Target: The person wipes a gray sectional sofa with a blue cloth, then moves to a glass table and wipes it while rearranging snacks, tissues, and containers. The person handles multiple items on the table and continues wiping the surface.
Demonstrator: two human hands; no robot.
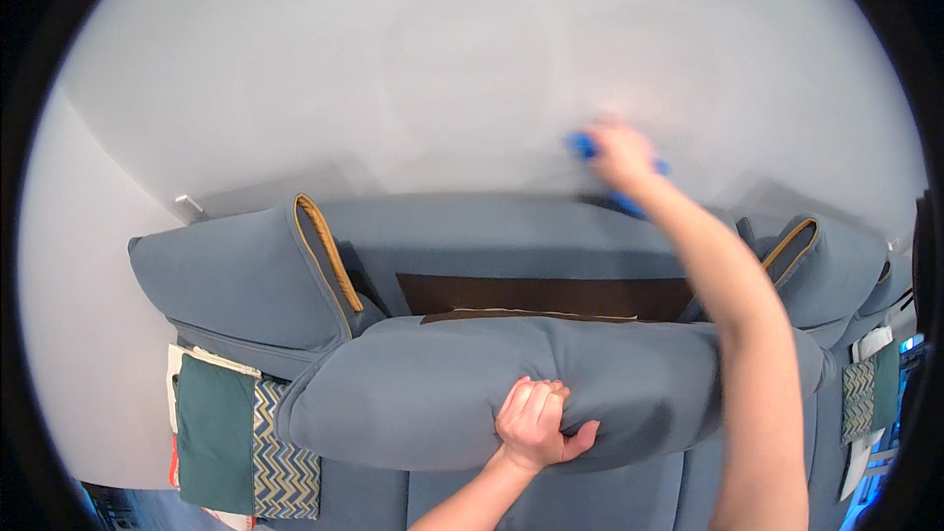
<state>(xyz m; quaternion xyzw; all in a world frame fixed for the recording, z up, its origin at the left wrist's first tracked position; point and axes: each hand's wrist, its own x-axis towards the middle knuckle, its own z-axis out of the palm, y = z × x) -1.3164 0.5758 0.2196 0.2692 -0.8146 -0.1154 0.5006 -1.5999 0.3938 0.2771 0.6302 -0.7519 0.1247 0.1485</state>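
Note:
My left hand (532, 424) grips the grey-blue sofa back cushion (413, 398), and the fabric creases around its fingers. The cushion leans forward over the seat, away from the sofa's backrest (457, 228), so a dark brown panel (546, 295) shows behind it. Above the backrest, my right hand (619, 151) is blurred and holds a bright blue cloth (581, 145) at the pale grey wall (464, 66). Part of the blue hangs below the hand near the backrest's top. Whether the cloth touches the wall I cannot tell.
Another back cushion (221, 280) with mustard piping stands on the left, and a similar one (833, 265) on the right. Green and zigzag-patterned fabric (217, 431) covers the left armrest area. Similar fabric (859, 398) lies at far right. A small white fitting (189, 203) sits low on the wall.

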